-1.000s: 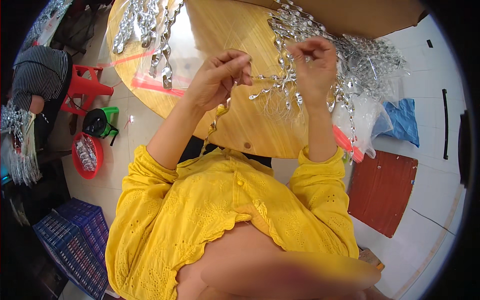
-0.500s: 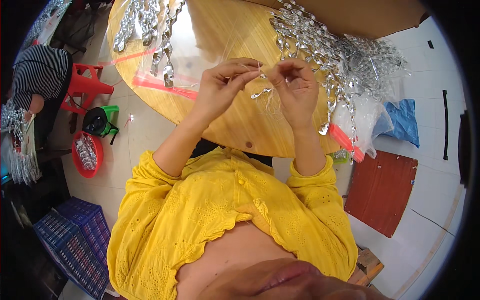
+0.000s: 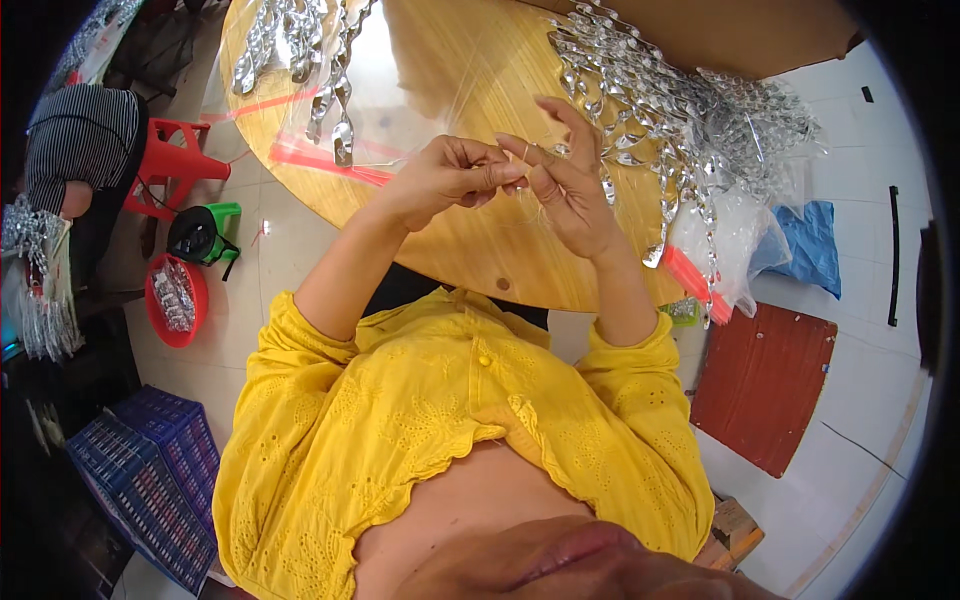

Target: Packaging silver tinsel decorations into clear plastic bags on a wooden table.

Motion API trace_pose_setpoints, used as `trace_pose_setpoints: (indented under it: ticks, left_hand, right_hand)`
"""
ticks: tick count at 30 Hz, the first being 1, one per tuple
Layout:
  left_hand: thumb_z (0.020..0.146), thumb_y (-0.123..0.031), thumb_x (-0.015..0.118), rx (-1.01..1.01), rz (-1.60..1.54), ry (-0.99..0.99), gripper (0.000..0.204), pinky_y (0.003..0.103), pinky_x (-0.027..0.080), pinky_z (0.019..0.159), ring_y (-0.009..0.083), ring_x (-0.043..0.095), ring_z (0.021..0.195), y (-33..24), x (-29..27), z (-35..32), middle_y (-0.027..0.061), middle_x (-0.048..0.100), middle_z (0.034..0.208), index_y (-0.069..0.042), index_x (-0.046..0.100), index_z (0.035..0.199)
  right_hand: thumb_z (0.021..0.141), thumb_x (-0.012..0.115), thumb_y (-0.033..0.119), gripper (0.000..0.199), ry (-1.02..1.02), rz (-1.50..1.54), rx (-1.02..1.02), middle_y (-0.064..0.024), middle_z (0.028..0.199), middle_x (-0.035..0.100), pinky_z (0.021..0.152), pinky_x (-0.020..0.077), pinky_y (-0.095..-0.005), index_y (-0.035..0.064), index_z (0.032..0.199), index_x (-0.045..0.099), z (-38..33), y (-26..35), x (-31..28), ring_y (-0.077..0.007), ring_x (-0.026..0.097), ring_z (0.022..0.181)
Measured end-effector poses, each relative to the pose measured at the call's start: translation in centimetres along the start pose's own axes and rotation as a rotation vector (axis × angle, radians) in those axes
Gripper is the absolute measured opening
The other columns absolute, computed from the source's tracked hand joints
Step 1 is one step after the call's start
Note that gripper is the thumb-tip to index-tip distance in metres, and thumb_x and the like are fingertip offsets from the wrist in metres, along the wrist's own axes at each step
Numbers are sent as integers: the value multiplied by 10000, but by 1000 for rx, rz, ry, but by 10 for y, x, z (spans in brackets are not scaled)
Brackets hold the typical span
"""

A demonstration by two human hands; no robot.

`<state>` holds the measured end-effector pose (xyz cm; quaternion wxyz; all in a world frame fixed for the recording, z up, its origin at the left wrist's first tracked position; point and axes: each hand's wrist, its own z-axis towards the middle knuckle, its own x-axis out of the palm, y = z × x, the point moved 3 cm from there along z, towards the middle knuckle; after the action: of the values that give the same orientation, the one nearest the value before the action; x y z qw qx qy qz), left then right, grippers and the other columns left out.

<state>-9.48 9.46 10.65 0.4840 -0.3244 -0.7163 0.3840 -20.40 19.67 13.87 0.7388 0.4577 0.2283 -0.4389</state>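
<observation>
Above the round wooden table (image 3: 450, 255), my two hands meet fingertip to fingertip. My left hand (image 3: 445, 182) is closed, thumb and forefinger pinched on a fine, pale thread (image 3: 526, 152). Part of that thread runs across the forefinger of my right hand (image 3: 572, 195). The right thumb and forefinger reach in to the thread beside the left fingertips, while its other fingers are raised. A few thin strands hang below the hands. Exactly what sits between the fingertips is too small to make out.
Twisted silver strips (image 3: 625, 95) are heaped at the table's right, near clear plastic bags (image 3: 735, 235). More silver strips (image 3: 343, 110) and red bands (image 3: 325, 160) lie at the left. A cardboard box (image 3: 740, 35) stands behind. Another person (image 3: 85, 140) sits by a red stool (image 3: 180, 165).
My right hand has turned and moved closer to the left, its outer fingers lifting. The left hand has shifted slightly down. A small silver piece below the hands is no longer seen there.
</observation>
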Motion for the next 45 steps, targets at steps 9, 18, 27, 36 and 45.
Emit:
trace_pose_setpoints:
  ticks: [9, 18, 27, 36, 45]
  left_hand:
    - [794, -224, 570, -236, -106, 129, 224, 174, 233, 420, 42, 344, 450, 14, -1, -2, 1, 506, 608, -2, 581, 775]
    - [826, -206, 521, -176, -379, -51, 257, 173, 223, 411, 29, 270, 441, 21, -9, -2, -28, 455, 652, 14, 545, 956]
    - [817, -173, 527, -207, -91, -81, 195, 183, 232, 403, 51, 294, 407, 22, -15, -26, -23, 392, 492, 11, 576, 858]
    - [778, -166, 575, -58, 127, -170, 197, 181, 240, 398, 42, 354, 424, -6, -46, -86, -8, 438, 497, 30, 587, 763]
    - [779, -135, 561, 40, 204, -271, 168, 177, 225, 379, 47, 329, 379, -28, -57, -122, -10, 414, 459, 25, 587, 736]
  right_hand:
    - [722, 571, 63, 199, 46, 95, -58, -15, 1056, 524, 878, 286, -334, 140, 902, 608, -2, -5, 3, -242, 407, 1051]
    - [810, 487, 70, 115, -238, 761, 462, -97, 1058, 520, 838, 353, -314, 34, 919, 498, -17, -24, 7, -249, 443, 1035]
    - [780, 476, -19, 131, -136, 269, 453, -80, 782, 518, 635, 400, -306, 5, 907, 457, -28, -27, -2, -182, 473, 654]
    - [696, 533, -59, 125, 15, -30, 43, -102, 701, 505, 591, 384, -312, 4, 802, 511, -40, -28, -15, -245, 470, 643]
    - [640, 593, -56, 267, 167, 96, 131, -82, 630, 464, 553, 355, -277, 25, 893, 569, -41, -10, -37, -195, 432, 589]
